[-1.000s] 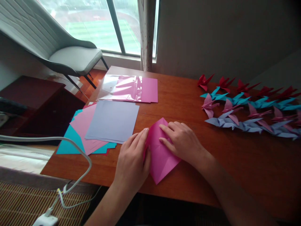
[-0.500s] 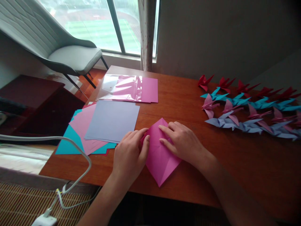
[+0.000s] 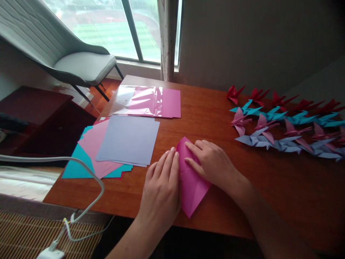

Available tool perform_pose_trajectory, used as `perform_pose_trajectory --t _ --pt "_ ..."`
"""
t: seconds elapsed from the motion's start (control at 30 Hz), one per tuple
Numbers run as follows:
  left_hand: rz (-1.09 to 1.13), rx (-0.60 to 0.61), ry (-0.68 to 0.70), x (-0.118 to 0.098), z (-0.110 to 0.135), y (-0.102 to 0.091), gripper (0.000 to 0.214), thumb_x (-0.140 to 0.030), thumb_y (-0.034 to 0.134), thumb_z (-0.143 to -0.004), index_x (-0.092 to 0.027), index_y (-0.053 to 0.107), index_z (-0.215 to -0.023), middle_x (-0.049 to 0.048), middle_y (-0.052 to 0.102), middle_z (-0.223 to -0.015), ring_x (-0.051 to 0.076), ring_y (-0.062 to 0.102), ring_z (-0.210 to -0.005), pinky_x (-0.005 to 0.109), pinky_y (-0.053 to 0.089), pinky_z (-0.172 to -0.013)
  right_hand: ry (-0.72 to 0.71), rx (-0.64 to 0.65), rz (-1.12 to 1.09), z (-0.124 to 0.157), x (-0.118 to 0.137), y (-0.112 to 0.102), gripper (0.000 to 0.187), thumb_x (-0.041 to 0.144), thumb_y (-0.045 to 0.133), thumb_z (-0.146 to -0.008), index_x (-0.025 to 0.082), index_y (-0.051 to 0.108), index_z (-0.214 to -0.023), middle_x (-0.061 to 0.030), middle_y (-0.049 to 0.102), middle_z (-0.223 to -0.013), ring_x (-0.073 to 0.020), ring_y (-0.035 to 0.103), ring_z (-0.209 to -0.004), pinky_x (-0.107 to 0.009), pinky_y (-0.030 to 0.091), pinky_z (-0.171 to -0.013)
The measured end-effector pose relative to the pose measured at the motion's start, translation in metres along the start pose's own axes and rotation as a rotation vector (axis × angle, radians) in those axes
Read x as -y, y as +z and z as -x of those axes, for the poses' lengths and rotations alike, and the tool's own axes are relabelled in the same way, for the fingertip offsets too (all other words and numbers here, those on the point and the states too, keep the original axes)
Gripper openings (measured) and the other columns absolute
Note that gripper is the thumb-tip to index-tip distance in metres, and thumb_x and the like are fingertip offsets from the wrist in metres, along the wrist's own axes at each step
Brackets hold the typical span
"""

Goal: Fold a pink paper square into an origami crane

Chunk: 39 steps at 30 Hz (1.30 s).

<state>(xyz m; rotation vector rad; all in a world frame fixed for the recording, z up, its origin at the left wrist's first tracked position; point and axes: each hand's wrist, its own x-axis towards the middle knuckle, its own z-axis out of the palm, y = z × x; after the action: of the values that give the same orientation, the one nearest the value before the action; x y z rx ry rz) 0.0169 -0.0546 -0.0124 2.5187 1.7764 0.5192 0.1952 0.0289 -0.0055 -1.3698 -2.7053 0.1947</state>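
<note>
Where magenta lies lower centre: creased paper (image 3: 192, 184).
Left hand (image 3: 163, 183): along its left edge, grip unclear.
Right hand (image 3: 214, 160): spread on its upper right.

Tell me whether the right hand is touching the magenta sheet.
Touching: the head view shows the right hand resting on the magenta sheet, overlapping its right side.

So yeah, both hands are totally bare, left hand (image 3: 163, 185) and right hand (image 3: 215, 162) alike. Fingers (image 3: 167, 167) look slim and kinda tapered, and the nails I can make out seem short. Wrists are bare too, and same deal with the left forearm (image 3: 137, 235) and right forearm (image 3: 257, 207), skin showing right up to where the frame cuts off. Anything worn further up is out of shot, sorry.
</note>
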Motion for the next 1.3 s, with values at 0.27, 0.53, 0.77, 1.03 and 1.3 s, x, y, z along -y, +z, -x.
perform_pose_trajectory --t 0.27,0.53,0.77,1.03,1.3 --pt "-0.01 0.094 0.074 -0.0127 0.0091 0.0063 0.075 -0.046 0.047 -0.098 0.001 0.029 -0.154 0.0228 0.029 -0.162 0.034 0.026 -0.152 0.051 0.026 -0.12 0.004 -0.024 -0.025 0.0 -0.0015 0.0027 0.043 0.034 0.055 -0.098 0.014 0.057 -0.135 -0.0112 0.069 -0.103 -0.0256 0.063 -0.093 -0.038 0.049 -0.081" --pt "0.013 0.152 0.116 -0.0059 0.0086 0.0032 0.082 -0.057 0.046 -0.097 -0.002 0.029 -0.155 0.0202 0.026 -0.164 0.034 0.024 -0.152 0.05 0.019 -0.123 -0.02 -0.019 -0.012 -0.0008 -0.0019 0.0034 0.049 0.031 0.048 -0.101 0.015 0.046 -0.148 -0.0099 0.069 -0.099 -0.024 0.062 -0.09 -0.037 0.049 -0.079" --pt "0.02 0.162 0.129 -0.0049 0.0089 0.0024 0.081 -0.059 0.042 -0.098 -0.005 0.03 -0.156 0.0172 0.026 -0.164 0.031 0.026 -0.152 0.048 0.014 -0.125 -0.022 -0.016 -0.005 -0.0003 -0.0021 0.004 0.047 0.028 0.048 -0.101 0.015 0.048 -0.146 -0.0093 0.068 -0.102 -0.0244 0.061 -0.092 -0.037 0.049 -0.081" --pt "0.003 0.183 0.162 -0.0105 0.0069 0.0031 0.08 -0.062 0.038 -0.098 -0.006 0.034 -0.155 0.015 0.031 -0.163 0.03 0.026 -0.152 0.047 0.012 -0.125 -0.024 0.001 0.005 -0.0003 -0.0022 0.0038 0.041 0.027 0.046 -0.103 0.014 0.054 -0.141 -0.0086 0.067 -0.097 -0.0235 0.06 -0.089 -0.036 0.047 -0.079" --pt "-0.008 0.161 0.145 -0.006 0.01 0.0057 0.082 -0.062 0.041 -0.097 -0.006 0.033 -0.155 0.0158 0.028 -0.164 0.031 0.025 -0.152 0.045 0.015 -0.125 -0.02 0.01 0.011 -0.0007 -0.0024 0.0036 0.039 0.026 0.047 -0.102 0.015 0.057 -0.138 -0.008 0.067 -0.096 -0.0226 0.06 -0.088 -0.035 0.045 -0.079"
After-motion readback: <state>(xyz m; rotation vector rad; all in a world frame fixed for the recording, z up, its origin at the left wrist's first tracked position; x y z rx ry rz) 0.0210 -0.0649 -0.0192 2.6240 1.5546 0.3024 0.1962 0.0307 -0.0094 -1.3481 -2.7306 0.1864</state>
